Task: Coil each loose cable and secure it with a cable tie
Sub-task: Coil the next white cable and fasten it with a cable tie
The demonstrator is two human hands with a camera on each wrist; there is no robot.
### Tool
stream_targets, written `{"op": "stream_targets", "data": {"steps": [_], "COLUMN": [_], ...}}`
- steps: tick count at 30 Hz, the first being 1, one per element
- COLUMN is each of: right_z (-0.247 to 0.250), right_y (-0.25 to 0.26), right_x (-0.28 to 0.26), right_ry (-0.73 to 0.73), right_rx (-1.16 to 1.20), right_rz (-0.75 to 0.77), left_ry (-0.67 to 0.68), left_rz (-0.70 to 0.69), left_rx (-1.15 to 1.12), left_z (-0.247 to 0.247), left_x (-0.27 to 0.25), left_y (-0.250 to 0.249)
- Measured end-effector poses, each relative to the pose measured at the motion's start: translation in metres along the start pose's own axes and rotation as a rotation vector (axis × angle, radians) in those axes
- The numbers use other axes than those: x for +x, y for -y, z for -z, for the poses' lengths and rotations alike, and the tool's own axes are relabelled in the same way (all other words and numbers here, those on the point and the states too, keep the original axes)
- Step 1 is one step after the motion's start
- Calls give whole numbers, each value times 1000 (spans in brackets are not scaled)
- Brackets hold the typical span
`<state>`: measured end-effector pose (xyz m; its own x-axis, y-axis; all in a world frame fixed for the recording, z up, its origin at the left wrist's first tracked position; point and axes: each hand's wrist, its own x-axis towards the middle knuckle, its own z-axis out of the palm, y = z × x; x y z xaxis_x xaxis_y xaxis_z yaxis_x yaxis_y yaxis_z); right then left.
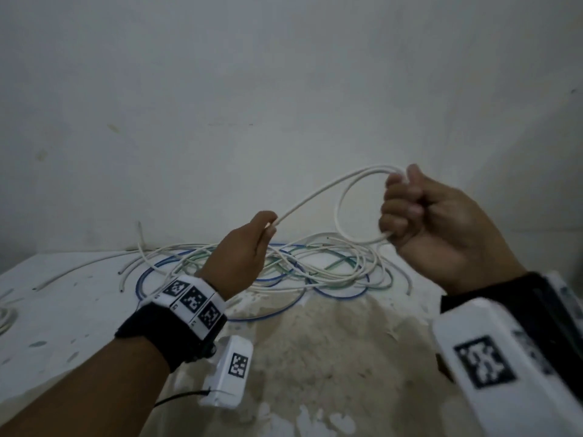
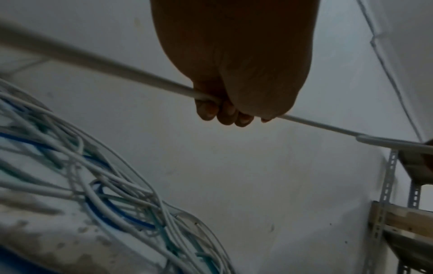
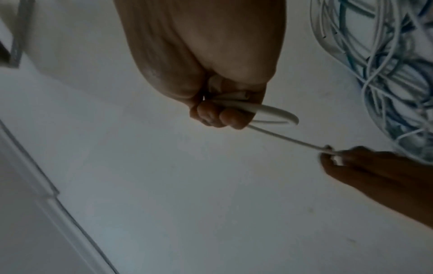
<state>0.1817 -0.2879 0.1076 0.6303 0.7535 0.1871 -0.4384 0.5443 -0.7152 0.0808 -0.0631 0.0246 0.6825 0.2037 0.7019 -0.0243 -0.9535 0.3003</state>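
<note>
Coiling just begun. Right hand fisted round the first loop of a white cable, held above the table. Left hand pinches the run feeding it. Tangle of white, blue and green cables lies far-centre, uncoiled. No tie visible; tying remains.

A white worktop, scuffed and stained, with a big patch of worn, brownish surface at its near middle, stands against a pale wall. On its far part lies a loose tangle of cables: white, blue and green strands looped over one another. A few white cable ends stray to the left. At the left edge lies part of a white coil.
</note>
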Motion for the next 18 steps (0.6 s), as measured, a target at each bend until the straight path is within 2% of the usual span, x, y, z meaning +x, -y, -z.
{"op": "stream_targets", "data": {"steps": [6, 8, 10, 12, 13, 15, 18], "right_z": [20, 24, 27, 27, 28, 28, 30], "right_y": [42, 42, 39, 36, 36, 35, 33], "right_x": [9, 13, 17, 20, 21, 23, 24], "right_ry": [-112, -168, -223, -242, -244, -247, -255], "right_rx": [92, 31, 4, -2, -3, 5, 14], "right_rz": [142, 140, 135, 130, 125, 104, 83], "left_ry": [117, 234, 405, 541, 568, 538, 448], "left_rz": [79, 36, 8, -48, -98, -235, -305], "left_rx": [8, 8, 48, 194, 269, 344, 287], "left_z": [-4, -3, 0, 3, 4, 8, 12], "left_x": [-20, -23, -25, -24, -24, -26, -33], "left_y": [16, 13, 9, 5, 4, 4, 14]}}
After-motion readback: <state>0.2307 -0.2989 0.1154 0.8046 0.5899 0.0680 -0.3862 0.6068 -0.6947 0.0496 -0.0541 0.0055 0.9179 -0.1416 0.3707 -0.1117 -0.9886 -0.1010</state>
